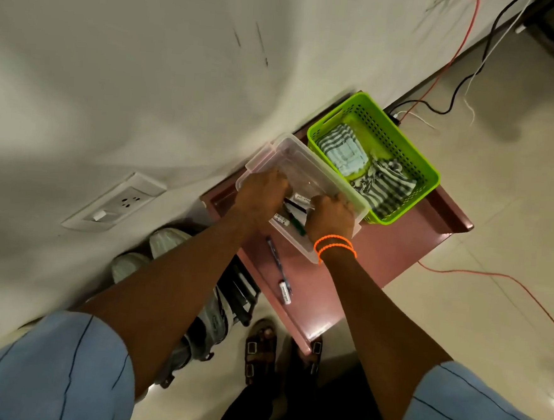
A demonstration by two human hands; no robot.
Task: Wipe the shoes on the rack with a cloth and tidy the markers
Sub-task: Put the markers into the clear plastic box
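Both hands work inside the clear plastic box (304, 179), the left hand (263, 194) and right hand (330, 218) curled over markers (293, 212) there. One marker (285, 292) and a pen (275, 259) remain on the rack top (397, 251) beside the box; the cloths (382, 184) lie in the green basket (425, 174) beyond it.

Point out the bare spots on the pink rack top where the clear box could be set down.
Free: the pink top right of the clear box, below the green basket. A smaller patch lies between the loose marker and the near edge. Crowded: the far end by the wall, where the box, basket and both hands sit.
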